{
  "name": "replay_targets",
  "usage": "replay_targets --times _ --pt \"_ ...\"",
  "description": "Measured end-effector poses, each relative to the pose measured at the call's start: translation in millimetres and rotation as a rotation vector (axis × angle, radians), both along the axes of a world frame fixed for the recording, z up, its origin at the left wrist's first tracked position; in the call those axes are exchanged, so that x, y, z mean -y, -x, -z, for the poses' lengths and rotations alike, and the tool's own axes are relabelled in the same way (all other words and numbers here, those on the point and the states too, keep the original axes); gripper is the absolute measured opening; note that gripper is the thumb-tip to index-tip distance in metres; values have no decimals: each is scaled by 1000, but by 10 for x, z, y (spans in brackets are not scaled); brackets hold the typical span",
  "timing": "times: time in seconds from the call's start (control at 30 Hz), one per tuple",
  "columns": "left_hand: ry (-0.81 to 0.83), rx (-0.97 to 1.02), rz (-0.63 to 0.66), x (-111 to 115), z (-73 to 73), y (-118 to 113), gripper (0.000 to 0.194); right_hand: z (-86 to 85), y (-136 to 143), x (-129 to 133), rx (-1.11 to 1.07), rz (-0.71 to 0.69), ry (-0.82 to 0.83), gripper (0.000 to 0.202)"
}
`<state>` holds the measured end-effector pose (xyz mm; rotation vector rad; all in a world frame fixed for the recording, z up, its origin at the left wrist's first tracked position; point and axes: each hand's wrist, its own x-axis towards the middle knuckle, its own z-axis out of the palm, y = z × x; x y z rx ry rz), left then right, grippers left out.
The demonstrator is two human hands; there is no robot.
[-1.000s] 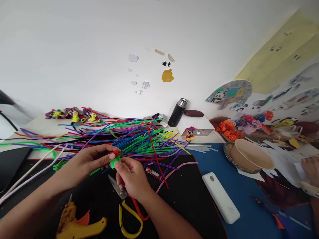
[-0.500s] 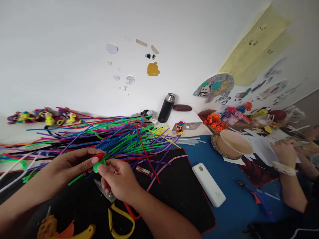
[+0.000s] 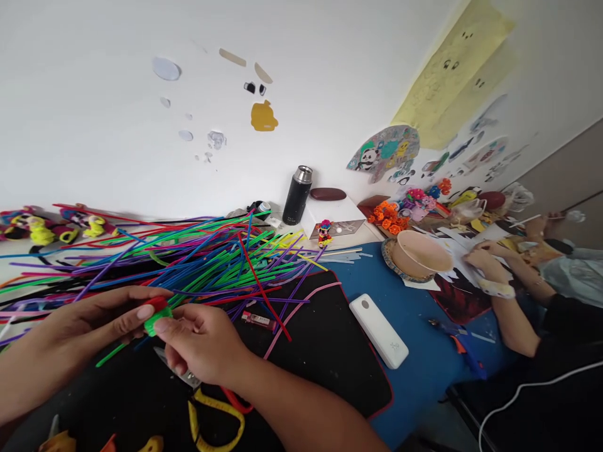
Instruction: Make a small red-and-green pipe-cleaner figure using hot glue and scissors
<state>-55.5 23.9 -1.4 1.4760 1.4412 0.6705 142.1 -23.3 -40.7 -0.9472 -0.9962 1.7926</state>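
Between my hands is a small piece of wound pipe cleaner, red at the top and green below (image 3: 161, 310). My left hand (image 3: 106, 320) pinches its red end with thumb and fingers. On the green side, the thumb and fingertips of my right hand (image 3: 205, 342) grip the same piece. A green pipe cleaner (image 3: 110, 356) sticks out below my left hand. Under my right hand lie scissors with yellow and red handles (image 3: 194, 419), their blades partly hidden. A large heap of coloured pipe cleaners (image 3: 226, 267) spreads just beyond both hands.
A yellow glue gun (image 3: 59, 443) is cut off at the bottom edge. Right of the black mat (image 3: 325, 351) lies a white power bank (image 3: 379, 331). Farther back stand a black flask (image 3: 298, 196) and a pink bowl (image 3: 419, 254). Another person's hands (image 3: 487, 260) work over papers at right.
My view has turned to the right, so everything sits farther left in the picture. Both hands keep their hold on the red and green piece, with little visible change in grip.
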Motion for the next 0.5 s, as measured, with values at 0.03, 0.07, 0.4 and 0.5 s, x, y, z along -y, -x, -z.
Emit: replay_targets --times 0.03,0.07,0.4,0.5 --pt "-2 -4 3 -5 8 9 61 5 2 0 -1 -3 3 59" --pt "-1 -11 14 -11 17 19 61 9 4 1 1 -7 6 59" --pt "-37 -13 3 -11 44 -1 64 -44 -14 7 24 3 18 57" --pt "-5 -19 36 -52 41 17 67 -93 -22 11 23 6 18 55"
